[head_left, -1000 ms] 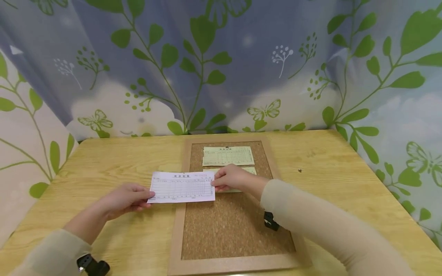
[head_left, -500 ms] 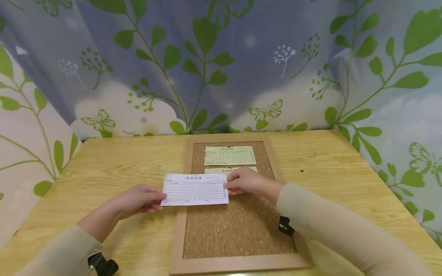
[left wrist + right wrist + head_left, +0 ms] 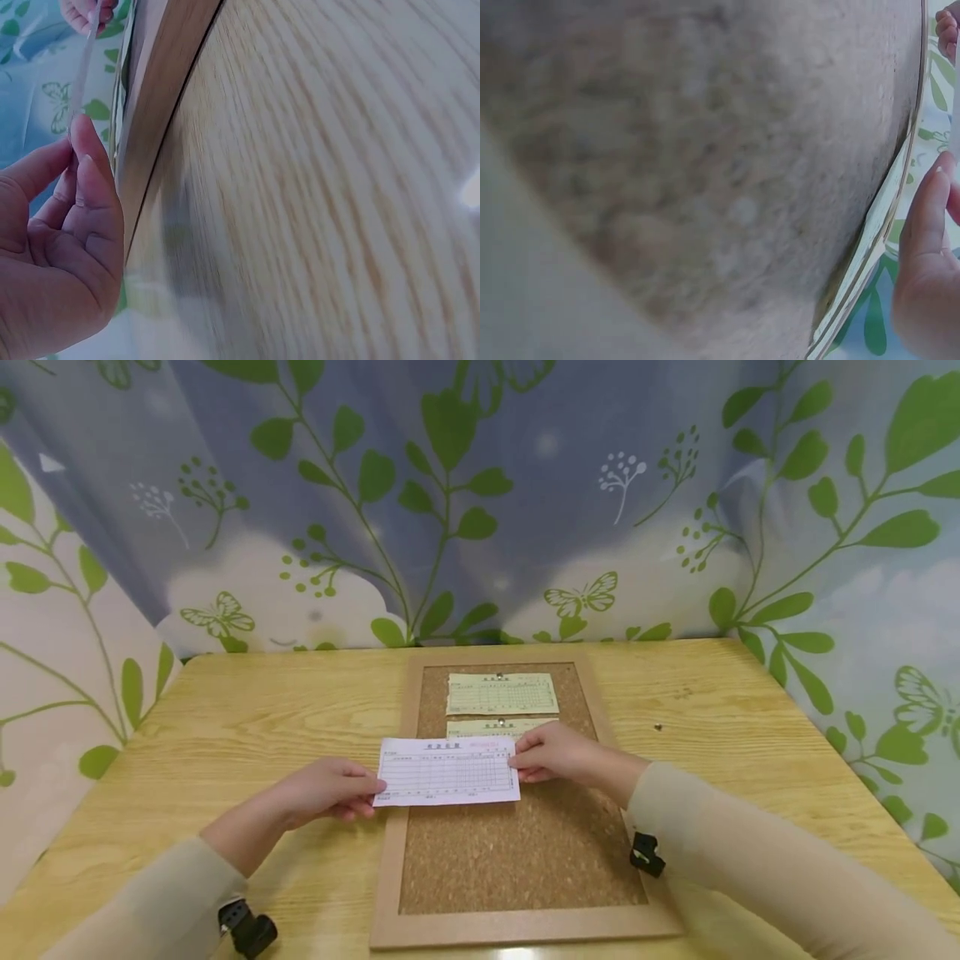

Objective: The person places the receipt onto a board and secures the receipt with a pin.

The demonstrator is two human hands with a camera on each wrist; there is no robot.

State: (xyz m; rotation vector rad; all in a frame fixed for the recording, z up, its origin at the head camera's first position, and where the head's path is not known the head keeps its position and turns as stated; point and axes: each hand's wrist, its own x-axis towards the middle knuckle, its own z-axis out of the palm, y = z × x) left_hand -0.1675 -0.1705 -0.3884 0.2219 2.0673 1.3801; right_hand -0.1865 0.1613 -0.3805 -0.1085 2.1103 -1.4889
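A white printed form slip is stretched between both hands above a framed cork board. My left hand pinches its left end between thumb and fingers. At the right end, my right hand pinches the edge. In the left wrist view the left hand grips the slip, seen edge-on, apart from the board's frame. One yellowish form is pinned near the top of the board. A second yellowish form lies below it, partly hidden by the white slip and right hand.
The board lies on a wooden table. A small metal pin sits on the table to the right of the board. Behind and at the sides hangs a leaf-patterned curtain.
Both hands have carried the white slip to the right, so more of it is over the cork board. The hold at each end looks the same.
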